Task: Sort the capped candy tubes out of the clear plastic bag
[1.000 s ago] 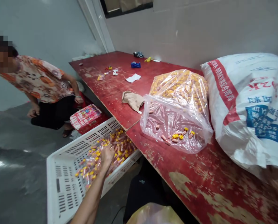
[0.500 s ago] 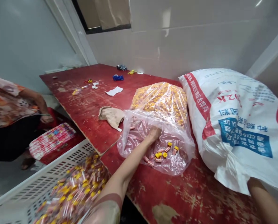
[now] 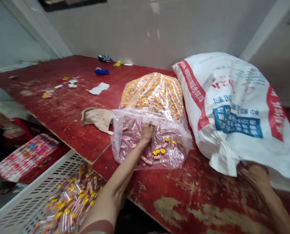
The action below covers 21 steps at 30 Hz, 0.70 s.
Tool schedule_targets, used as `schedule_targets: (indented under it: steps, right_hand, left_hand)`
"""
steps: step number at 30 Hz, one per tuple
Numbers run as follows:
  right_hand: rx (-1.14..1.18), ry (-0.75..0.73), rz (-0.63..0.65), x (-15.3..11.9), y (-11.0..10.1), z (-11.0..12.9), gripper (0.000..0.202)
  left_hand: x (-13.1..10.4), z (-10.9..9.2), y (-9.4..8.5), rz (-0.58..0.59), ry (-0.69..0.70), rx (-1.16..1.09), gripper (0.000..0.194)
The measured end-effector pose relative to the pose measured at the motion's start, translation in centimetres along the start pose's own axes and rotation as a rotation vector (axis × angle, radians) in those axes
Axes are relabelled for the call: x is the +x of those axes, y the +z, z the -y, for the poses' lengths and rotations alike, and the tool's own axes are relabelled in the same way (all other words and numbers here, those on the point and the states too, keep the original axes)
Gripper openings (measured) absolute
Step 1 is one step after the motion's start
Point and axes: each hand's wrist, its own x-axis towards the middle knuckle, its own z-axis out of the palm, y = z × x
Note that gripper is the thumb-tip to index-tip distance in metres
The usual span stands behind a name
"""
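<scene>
My left hand reaches into the mouth of a clear plastic bag on the red table. Its fingers are curled closed, and what they hold, if anything, is hidden. Deeper in the bag lies a dense heap of small pink-striped pieces with yellow caps. Several loose capped pieces lie near its mouth. On the right, my right hand is at the lower opening of a large white woven sack. Sack fabric and blur obscure its fingers, so I cannot tell whether they grip anything.
At lower left, a white slotted crate contains many yellow-capped tubes. A beige cloth lies left of the bag. Farther back are a blue tape dispenser and white paper. Another person's arm shows at the left edge.
The view has shifted, so the table items appear farther left. My right hand has drawn partly out of the sack's opening and shows more. My left hand stays in the plastic bag.
</scene>
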Motion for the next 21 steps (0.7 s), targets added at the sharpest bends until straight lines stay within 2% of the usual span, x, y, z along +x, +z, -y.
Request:
schedule_targets:
  steps: [3,6,9,11,13,16,18,21]
  right_hand:
    - [-0.036,-0.058,-0.064,-4.7,-2.9,2.6,0.048]
    - [0.122,-0.111,-0.084,-7.8,-5.3,6.8,0.034]
    - [0.304,-0.216,0.041,-9.1,-6.5,10.7,0.026]
    - [0.408,-0.290,0.150,-9.5,-6.8,12.8,0.027]
    - [0.494,-0.324,0.244,-9.8,-6.7,14.4,0.027]
    - [0.576,-0.370,0.345,-10.3,-6.2,16.1,0.029]
    - [0.600,-0.422,0.341,-10.7,-5.8,16.7,0.029]
    - [0.600,-0.450,0.290,-11.4,-5.1,17.5,0.028]
  left_hand:
    - [-5.4,0.0,-1.2,0.115,-0.104,-0.238,0.012]
    - [-11.8,-1.4,-2.0,0.313,-0.286,-0.579,0.019]
    - [-17.8,-4.2,-1.5,0.509,-0.365,-0.761,0.021]
    - [-20.8,-6.0,-0.6,0.613,-0.387,-0.818,0.020]
    - [-22.7,-7.0,0.3,0.688,-0.393,-0.852,0.020]
    - [-24.2,-7.2,0.7,0.729,-0.390,-0.867,0.022]
    - [-24.8,-6.9,0.5,0.709,-0.357,-0.817,0.018]
    - [-25.7,-6.4,-0.1,0.604,-0.228,-0.662,0.007]
